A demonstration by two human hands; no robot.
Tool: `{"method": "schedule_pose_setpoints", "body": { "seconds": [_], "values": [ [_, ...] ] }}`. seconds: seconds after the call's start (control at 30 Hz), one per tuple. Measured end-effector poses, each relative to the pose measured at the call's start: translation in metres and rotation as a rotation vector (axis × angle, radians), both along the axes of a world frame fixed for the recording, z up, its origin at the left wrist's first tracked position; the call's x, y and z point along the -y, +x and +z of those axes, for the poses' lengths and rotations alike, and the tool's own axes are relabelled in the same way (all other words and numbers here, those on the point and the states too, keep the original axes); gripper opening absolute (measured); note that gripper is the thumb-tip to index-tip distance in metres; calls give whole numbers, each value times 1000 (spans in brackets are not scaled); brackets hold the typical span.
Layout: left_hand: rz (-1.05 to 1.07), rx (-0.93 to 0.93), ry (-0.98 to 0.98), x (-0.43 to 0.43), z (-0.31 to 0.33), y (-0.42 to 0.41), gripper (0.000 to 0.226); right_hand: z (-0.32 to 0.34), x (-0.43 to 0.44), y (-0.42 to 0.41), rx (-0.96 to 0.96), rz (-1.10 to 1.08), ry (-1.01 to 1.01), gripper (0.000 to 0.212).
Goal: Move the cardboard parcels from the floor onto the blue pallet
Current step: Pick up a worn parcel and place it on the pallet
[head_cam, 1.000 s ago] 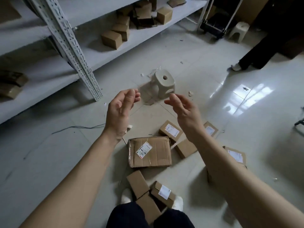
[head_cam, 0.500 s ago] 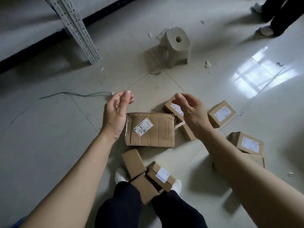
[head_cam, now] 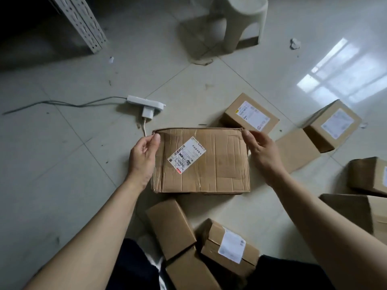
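A large, creased cardboard parcel with a white label lies flat on the tiled floor in the middle of the head view. My left hand holds its left edge, thumb on the far left corner. My right hand grips the far right corner with curled fingers. Several smaller parcels lie around it: a labelled one just behind, another at the right, a plain one and a labelled one by my knees. The blue pallet is out of view.
A white power strip with a plugged charger and trailing cable lies on the floor just left of the big parcel. A pale plastic stool stands behind. A perforated shelf post rises at the top left. More parcels sit at the right edge.
I have bent down closer to the floor. Both hands have dropped from mid-air onto the large parcel and taken hold of its two far corners.
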State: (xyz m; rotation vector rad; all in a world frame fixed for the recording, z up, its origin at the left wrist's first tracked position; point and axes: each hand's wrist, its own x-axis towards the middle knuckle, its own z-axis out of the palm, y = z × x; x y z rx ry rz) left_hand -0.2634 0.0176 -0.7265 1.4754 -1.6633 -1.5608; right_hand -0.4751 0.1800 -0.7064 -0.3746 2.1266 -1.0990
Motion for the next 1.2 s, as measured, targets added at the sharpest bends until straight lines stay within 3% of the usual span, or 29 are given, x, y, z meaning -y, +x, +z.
{"method": "schedule_pose_setpoints", "body": {
  "seconds": [0.1, 0.13, 0.23, 0.33, 0.5, 0.6, 0.67, 0.77, 0.83, 1.03, 1.2],
  "values": [
    [13, 92, -9, 9, -59, -6, 38, -56, -5, -8, -17, -12, 43, 97],
    [16, 132, -7, 14, -79, -7, 45, -74, -6, -12, -21, -15, 53, 102],
    [37, 336, 6, 26, -132, -7, 72, -111, -9, -17, -7, -52, 141, 83],
    [51, 474, 90, 29, -165, -3, 87, -151, -18, -24, 53, -96, 208, 82],
    [15, 437, 254, 33, -195, 9, 122, -182, -20, -23, 186, -98, 303, 80],
    [-6, 436, 270, 38, -207, 17, 109, -195, -21, -26, 214, -109, 310, 82],
    [-17, 440, 299, 40, -213, 23, 113, -201, -23, -28, 239, -129, 308, 85],
    [-8, 386, 354, 45, -223, 28, 145, -210, -25, -30, 246, -157, 272, 82],
    [5, 364, 383, 50, -228, 30, 154, -212, -25, -31, 262, -166, 259, 85],
    [40, 256, 416, 45, -214, 23, 159, -205, -24, -32, 295, -195, 261, 93],
    [57, 217, 407, 65, -227, 30, 146, -194, -24, -31, 261, -216, 240, 92]
  ]
}}
